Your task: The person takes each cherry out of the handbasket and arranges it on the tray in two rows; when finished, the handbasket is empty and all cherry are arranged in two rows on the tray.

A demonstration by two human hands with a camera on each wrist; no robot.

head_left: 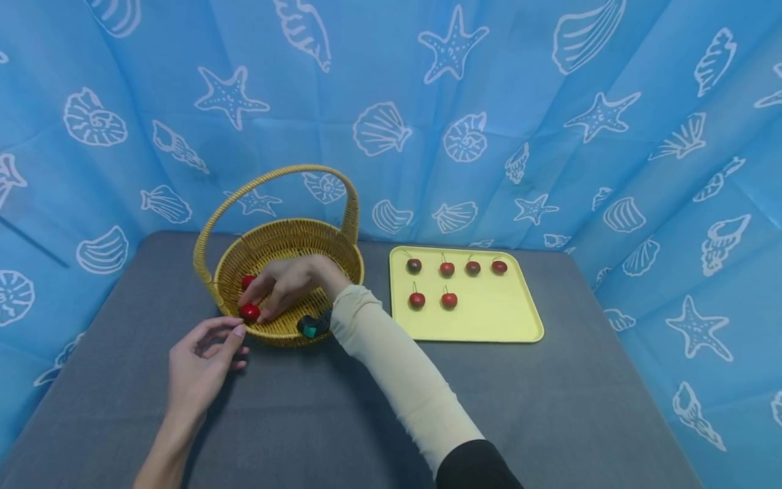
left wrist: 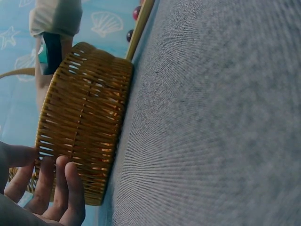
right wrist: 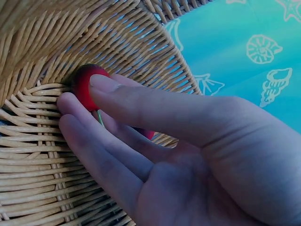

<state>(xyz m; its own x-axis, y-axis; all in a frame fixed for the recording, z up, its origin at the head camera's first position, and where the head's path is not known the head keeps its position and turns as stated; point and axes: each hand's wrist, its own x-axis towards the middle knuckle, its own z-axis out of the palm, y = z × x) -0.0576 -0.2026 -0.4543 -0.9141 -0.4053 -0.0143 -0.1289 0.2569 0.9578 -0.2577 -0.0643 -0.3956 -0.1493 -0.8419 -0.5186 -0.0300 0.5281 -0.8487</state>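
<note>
A yellow woven basket [head_left: 287,229] with a tall arched handle stands at the left of the table. At its near left edge my left hand [head_left: 204,360] pinches the rim between thumb and index finger; the other fingers lie along the outer wall in the left wrist view. My right hand [head_left: 290,285] reaches down inside the basket. Its thumb and fingers pinch a red cherry [right wrist: 84,87] with a green stem, low against the woven wall. Another cherry [right wrist: 146,133] shows partly behind the fingers; in the head view this second one is also half covered.
Right of the basket lies a pale yellow tray [head_left: 489,319] bearing several stemmed cherries in two rows, among them a front cherry [head_left: 449,300]. A grey cloth [head_left: 366,421] covers the table. Behind and at the sides hangs a blue shell-print curtain [head_left: 403,81].
</note>
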